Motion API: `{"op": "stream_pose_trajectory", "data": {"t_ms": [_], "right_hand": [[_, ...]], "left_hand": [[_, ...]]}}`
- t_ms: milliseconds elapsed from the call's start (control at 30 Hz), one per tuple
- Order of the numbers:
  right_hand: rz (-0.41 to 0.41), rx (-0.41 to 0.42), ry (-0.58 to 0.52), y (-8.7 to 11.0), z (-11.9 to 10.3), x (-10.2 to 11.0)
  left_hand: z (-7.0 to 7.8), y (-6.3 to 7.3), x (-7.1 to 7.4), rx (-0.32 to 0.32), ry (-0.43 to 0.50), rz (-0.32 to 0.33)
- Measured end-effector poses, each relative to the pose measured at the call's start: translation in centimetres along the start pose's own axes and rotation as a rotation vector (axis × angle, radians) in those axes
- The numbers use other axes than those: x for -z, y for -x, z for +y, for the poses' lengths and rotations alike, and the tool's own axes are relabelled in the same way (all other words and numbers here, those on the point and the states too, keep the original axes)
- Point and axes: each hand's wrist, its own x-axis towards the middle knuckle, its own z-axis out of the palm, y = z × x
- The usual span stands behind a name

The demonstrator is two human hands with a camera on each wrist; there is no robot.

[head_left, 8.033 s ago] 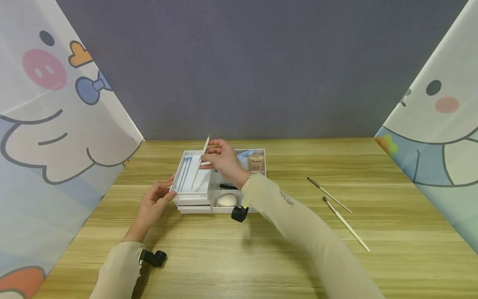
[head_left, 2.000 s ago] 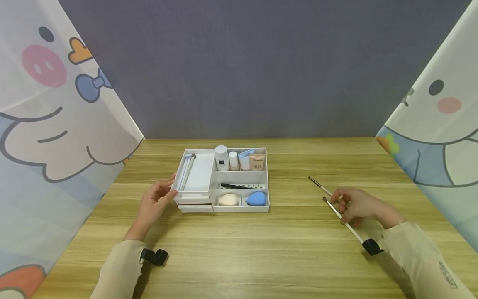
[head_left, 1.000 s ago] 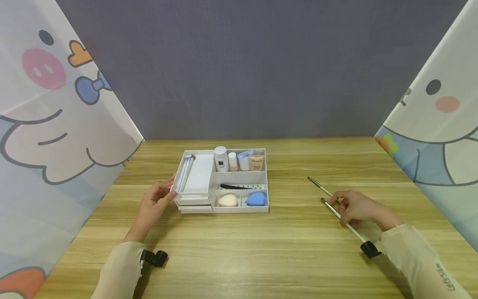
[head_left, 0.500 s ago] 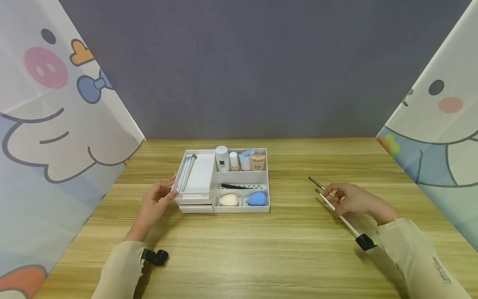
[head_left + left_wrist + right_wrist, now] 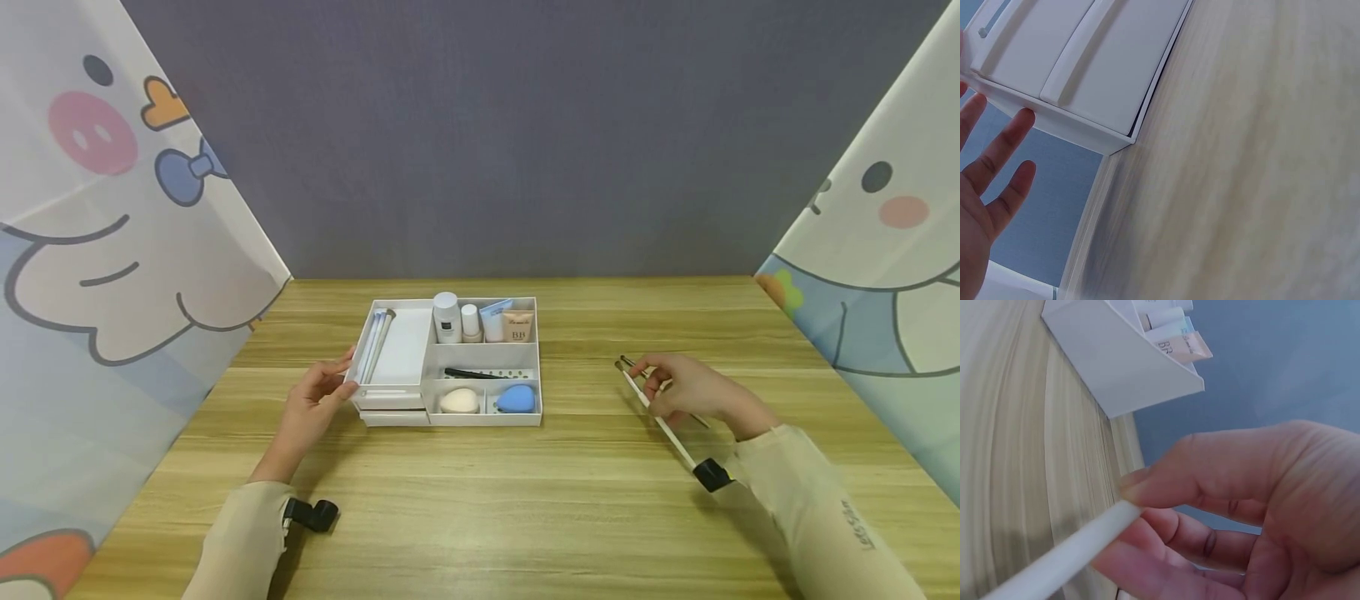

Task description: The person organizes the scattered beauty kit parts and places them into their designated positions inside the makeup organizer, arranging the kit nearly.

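Note:
My right hand [image 5: 693, 392] pinches a makeup brush [image 5: 671, 437] by its white handle, thumb against fingers; its dark bristle end points away to the left. In the right wrist view the pale handle [image 5: 1066, 553] runs down from the fingertips. Another, thinner brush [image 5: 702, 420] lies on the table, partly covered by this hand. My left hand [image 5: 311, 404] rests against the left side of a white makeup organizer [image 5: 480, 421], thumb at its front corner. The left wrist view shows these fingers [image 5: 1007, 147] spread, fairly straight, along the box edge.
Several brushes [image 5: 378, 346] lie in the organizer's left tray. Its other compartments hold a white bottle [image 5: 447, 321], a smaller bottle [image 5: 470, 321], tubes [image 5: 517, 325], a black pen-like item [image 5: 472, 374], a cream sponge [image 5: 460, 401] and a blue sponge [image 5: 516, 399]. A grey panel [image 5: 480, 142] stands behind.
Eight seconds ago my right hand held a brush over the left tray. It has since gripped another brush on the right and shifted it left and away. The left hand stays put.

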Motion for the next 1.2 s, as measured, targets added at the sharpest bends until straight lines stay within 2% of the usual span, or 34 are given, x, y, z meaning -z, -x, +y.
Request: {"op": "stream_pose_trajectory", "data": {"t_ms": [267,600,933,1200], "right_hand": [[0.044,-0.015,-0.034,-0.8,-0.9,-0.6],[0.09,0.075,-0.086,-2.2,-1.9,-1.7],[0.109,0.132,-0.269,-3.6,-2.4,-2.8],[0.169,0.19,-0.428,-4.7,-2.5,-4.0]], "left_hand": [[0.2,0.0,0.0,0.001,0.003,-0.004],[0.1,-0.1,0.1,-0.008,0.007,-0.007],[0.1,0.0,0.1,-0.01,0.009,-0.012],[0.0,0.0,0.1,-0.012,0.013,-0.003]]}}
